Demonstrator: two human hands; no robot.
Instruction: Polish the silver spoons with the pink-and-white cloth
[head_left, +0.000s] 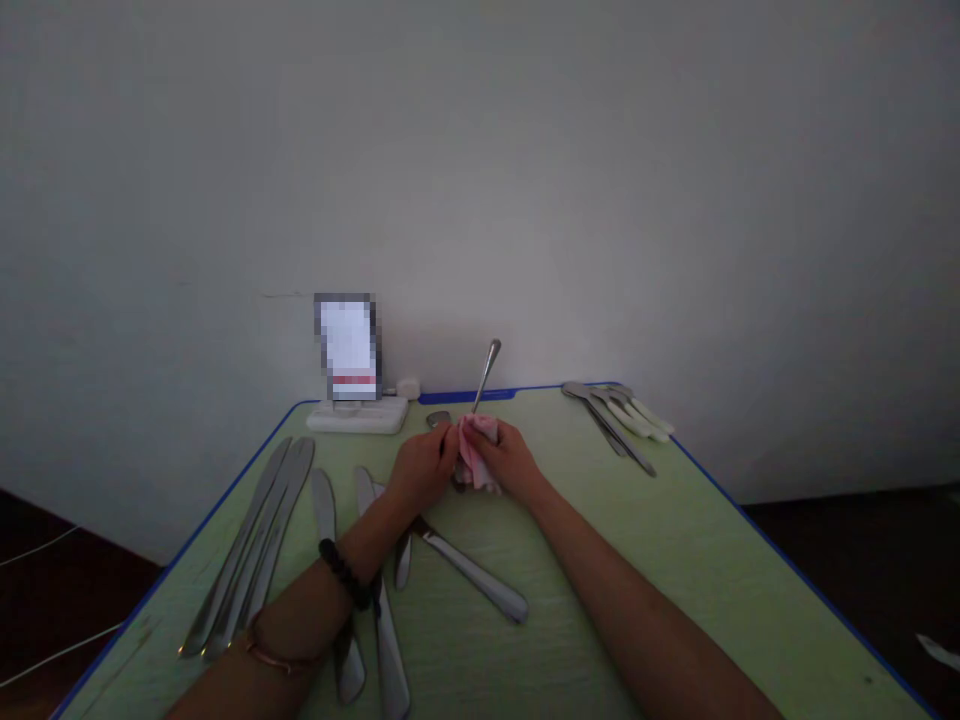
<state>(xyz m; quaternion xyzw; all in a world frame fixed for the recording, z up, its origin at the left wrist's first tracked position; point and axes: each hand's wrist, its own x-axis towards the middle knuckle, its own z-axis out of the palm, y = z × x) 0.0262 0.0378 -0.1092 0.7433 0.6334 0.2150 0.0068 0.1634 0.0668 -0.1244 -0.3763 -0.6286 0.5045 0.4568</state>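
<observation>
Both my hands meet near the far middle of the table. My right hand (512, 462) is closed on a small pink and white cloth (480, 470), which is wrapped round a piece of metal cutlery. The cutlery's slim handle (487, 372) sticks up out of the cloth; its other end is mostly hidden, so its kind is unclear. My left hand (426, 470) is closed at the left side of the cloth, apparently gripping the same piece. Just behind my left hand lies a spoon (439, 418), partly covered.
Several table knives (262, 540) lie on the left of the green table (660, 580), more under my left forearm. One thick cutlery handle (480, 578) points toward the front. Spoons and white-handled cutlery (622, 415) lie back right. A phone (349, 345) stands on a white base (358, 415).
</observation>
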